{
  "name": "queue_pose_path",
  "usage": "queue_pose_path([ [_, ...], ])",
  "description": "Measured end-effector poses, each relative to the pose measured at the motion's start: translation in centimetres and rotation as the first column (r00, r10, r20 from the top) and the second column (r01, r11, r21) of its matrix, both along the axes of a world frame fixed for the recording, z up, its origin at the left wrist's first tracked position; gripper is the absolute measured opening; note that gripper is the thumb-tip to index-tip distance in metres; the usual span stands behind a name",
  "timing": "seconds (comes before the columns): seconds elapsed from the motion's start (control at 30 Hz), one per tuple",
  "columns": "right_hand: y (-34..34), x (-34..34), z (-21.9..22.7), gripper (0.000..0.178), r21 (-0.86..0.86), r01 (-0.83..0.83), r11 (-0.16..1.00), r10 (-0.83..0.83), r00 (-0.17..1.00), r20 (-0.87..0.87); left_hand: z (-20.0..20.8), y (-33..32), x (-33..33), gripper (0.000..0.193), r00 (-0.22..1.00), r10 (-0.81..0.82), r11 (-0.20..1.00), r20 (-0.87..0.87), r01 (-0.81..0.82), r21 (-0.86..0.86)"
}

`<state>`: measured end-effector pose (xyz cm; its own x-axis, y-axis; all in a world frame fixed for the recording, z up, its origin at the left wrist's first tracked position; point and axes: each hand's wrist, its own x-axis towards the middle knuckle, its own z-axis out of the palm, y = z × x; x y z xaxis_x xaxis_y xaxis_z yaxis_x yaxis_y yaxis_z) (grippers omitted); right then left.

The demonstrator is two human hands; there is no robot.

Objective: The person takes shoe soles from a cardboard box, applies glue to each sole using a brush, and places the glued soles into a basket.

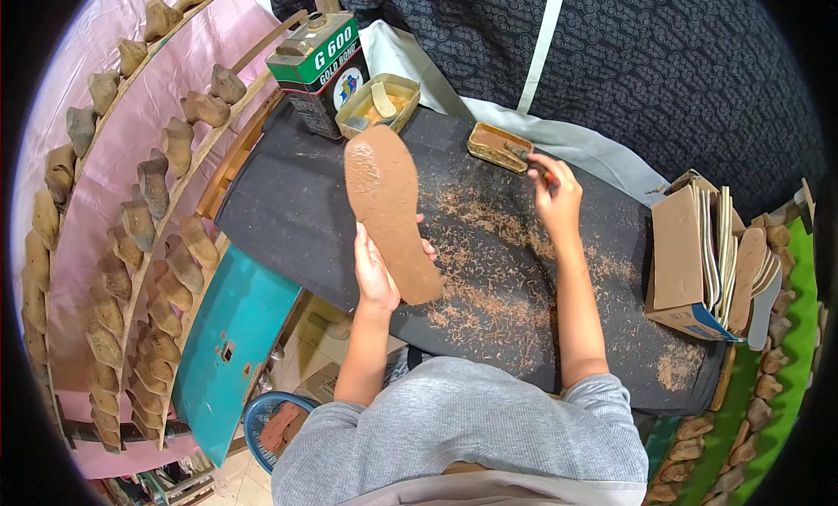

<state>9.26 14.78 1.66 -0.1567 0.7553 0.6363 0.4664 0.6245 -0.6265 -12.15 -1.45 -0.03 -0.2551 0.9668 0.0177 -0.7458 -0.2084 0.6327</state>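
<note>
My left hand (375,270) is closed around the lower half of a brown shoe sole (384,214), holding it up over the work table with its broad end pointing away. That broad end has a wet, glossy patch. To the right, my right hand (559,201) grips a small glue brush (529,158), or a similar tool, with a dark head and a bit of orange at its handle. The brush's head is at the right end of a shallow rectangular tin (489,153) with brown stuff inside; its exact contact is too small to tell.
Brown shavings (497,288) litter the black table top (288,192). At the back left stand a green and black metal can (319,70) and a glue tray (410,113). A cardboard box (676,253) of soles is on the right. Wooden shoe lasts (153,183) line racks on the left.
</note>
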Motion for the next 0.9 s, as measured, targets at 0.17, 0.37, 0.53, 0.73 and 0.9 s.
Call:
queue_pose_path([
  [0.17, 3.9, -0.5, -3.2, 0.018, -0.038, 0.062, 0.997, -0.061, 0.997, 0.046, 0.0, -0.5, 0.8, 0.063, 0.997, -0.044, 0.997, -0.057, 0.041, -0.06],
  [0.37, 4.6, -1.0, -4.0, 0.018, -0.036, 0.11, 0.993, -0.105, 0.988, 0.112, 0.3, -1.0, 0.9, 0.064, 0.997, -0.067, 0.998, -0.045, 0.067, 0.006],
  [0.53, 1.4, -1.9, -0.8, 0.022, 0.028, 0.066, 0.997, -0.068, 0.994, 0.088, 0.4, -1.0, 0.8, 0.065, 0.991, -0.057, 0.998, -0.117, 0.061, 0.031],
  [0.73, -5.7, -3.4, 6.5, 0.047, 0.368, -0.217, 0.904, 0.237, 0.971, -0.011, 0.3, -0.7, 1.5, 0.064, 0.986, -0.085, 0.995, -0.145, 0.091, 0.031],
  [0.9, -8.0, -4.0, 8.1, 0.043, 0.518, -0.487, 0.703, 0.459, 0.867, 0.194, 0.1, -0.7, 1.9, 0.062, 0.975, -0.128, 0.988, -0.181, 0.141, 0.06],
])
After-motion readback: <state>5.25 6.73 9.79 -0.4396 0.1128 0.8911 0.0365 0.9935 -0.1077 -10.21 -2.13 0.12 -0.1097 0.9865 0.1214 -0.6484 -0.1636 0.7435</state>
